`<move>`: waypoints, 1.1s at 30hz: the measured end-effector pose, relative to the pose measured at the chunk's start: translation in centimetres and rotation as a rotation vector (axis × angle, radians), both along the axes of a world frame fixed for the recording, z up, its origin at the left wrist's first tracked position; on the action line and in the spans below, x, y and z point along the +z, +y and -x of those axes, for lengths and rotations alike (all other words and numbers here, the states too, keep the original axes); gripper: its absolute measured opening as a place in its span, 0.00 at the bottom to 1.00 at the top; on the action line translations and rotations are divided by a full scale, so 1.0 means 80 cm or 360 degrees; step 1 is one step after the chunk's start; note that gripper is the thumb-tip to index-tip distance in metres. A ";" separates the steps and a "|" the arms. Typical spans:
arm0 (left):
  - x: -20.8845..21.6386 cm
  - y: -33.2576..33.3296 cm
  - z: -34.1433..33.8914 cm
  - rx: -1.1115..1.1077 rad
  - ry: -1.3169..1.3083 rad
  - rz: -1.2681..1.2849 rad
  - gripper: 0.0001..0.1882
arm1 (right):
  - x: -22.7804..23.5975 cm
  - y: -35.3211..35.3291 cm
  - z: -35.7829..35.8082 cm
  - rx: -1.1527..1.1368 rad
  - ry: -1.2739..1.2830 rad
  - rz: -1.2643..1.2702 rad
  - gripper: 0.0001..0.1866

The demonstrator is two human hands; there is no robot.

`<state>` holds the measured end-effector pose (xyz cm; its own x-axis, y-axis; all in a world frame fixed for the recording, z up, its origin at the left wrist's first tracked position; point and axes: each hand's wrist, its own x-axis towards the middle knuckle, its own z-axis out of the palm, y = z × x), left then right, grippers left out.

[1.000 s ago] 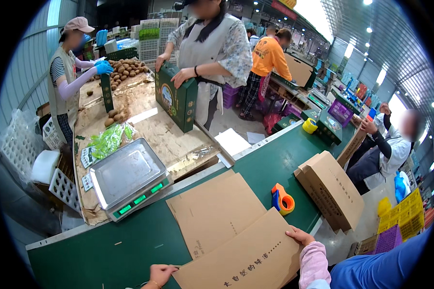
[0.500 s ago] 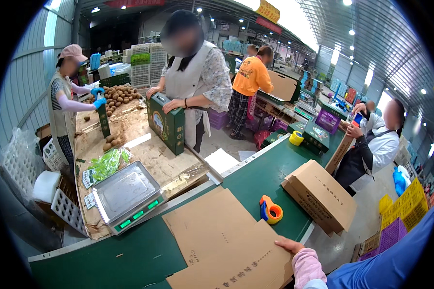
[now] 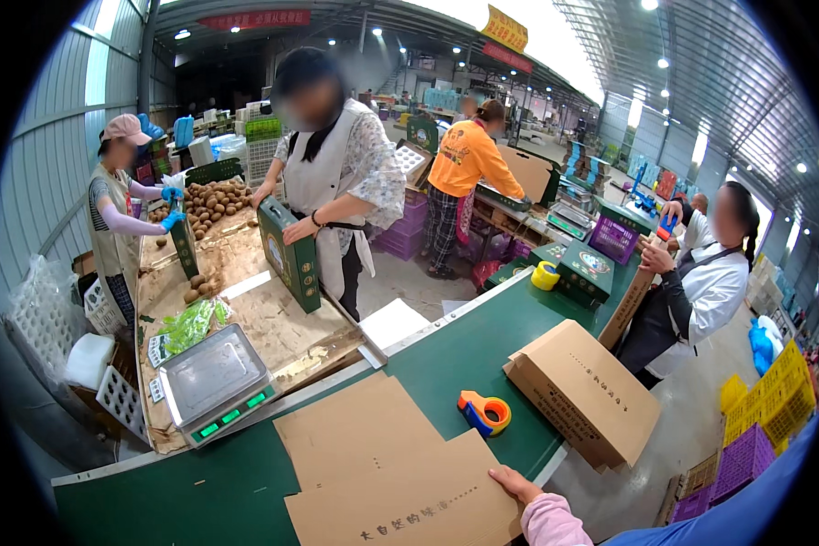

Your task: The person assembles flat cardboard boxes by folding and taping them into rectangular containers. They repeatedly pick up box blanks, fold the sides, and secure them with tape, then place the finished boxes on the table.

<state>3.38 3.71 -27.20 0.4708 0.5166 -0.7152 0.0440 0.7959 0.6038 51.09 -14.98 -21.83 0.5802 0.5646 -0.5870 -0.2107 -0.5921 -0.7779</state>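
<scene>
Pinched at its right edge, a flat brown cardboard carton [image 3: 409,496] lies on the green work surface in front of me. My right hand [image 3: 516,485] is closed on that edge, its pink sleeve coming in from the lower right. Under and behind this carton is another flat cardboard piece [image 3: 355,423]. An orange and blue tape dispenser [image 3: 475,416] lies just beyond my right hand. Farther right stands a folded-up cardboard carton [image 3: 587,387], tilted over the surface's edge. My left hand does not show.
A metal-topped scale [image 3: 214,373] stands left on a wooden table [image 3: 291,318]. Across it, a person holds a green gift box [image 3: 287,255]; another works beside brown round fruit [image 3: 214,205]. At right, a person handles a tape dispenser [image 3: 666,227] over a carton. Yellow crates [image 3: 773,400] stand beyond.
The view has shifted, and the scene sits a little farther left. My right hand keeps its hold on the carton's edge. The person at right has raised the tape dispenser.
</scene>
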 end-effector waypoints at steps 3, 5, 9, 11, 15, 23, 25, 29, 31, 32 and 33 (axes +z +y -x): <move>0.070 0.028 0.001 -0.0109 -0.0006 -0.0172 0.27 | 0.026 -0.001 0.017 -0.0026 0.0025 0.0024 0.29; 0.107 0.061 0.009 -0.0076 0.0163 -0.0271 0.26 | 0.017 -0.005 0.034 -0.0189 0.0275 -0.0222 0.29; 0.376 0.109 -0.015 -0.0663 0.0430 -0.1190 0.19 | -0.030 0.006 0.125 -0.0503 0.0840 -0.1141 0.28; 0.484 0.126 -0.051 -0.1001 0.0052 -0.1970 0.22 | -0.038 0.023 0.201 -0.0655 0.1102 -0.1146 0.29; 0.610 0.092 -0.122 -0.1759 0.0431 -0.2986 0.25 | -0.094 0.038 0.280 0.0344 -0.0430 -0.1002 0.21; 0.542 0.055 -0.138 -0.1747 0.0483 -0.3375 0.19 | 0.151 0.043 0.226 0.1461 0.0668 -0.0545 0.19; 0.543 0.037 -0.127 -0.1701 0.0580 -0.3278 0.19 | 0.249 0.033 0.199 0.0726 0.0027 -0.1723 0.25; 0.550 0.013 -0.114 -0.1276 0.0867 -0.3798 0.22 | 0.345 0.081 0.173 0.0110 -0.1298 -0.2114 0.34; 0.527 0.008 -0.082 -0.0222 0.1180 -0.3775 0.37 | 0.321 0.105 0.158 0.0358 -0.1108 -0.2155 0.34; 0.519 0.008 -0.063 0.0207 0.1146 -0.3514 0.41 | 0.315 0.109 0.158 0.0358 -0.1040 -0.2225 0.29; 0.505 0.011 -0.044 0.0604 0.1094 -0.3230 0.45 | 0.327 0.112 0.172 0.0217 -0.1046 -0.2160 0.25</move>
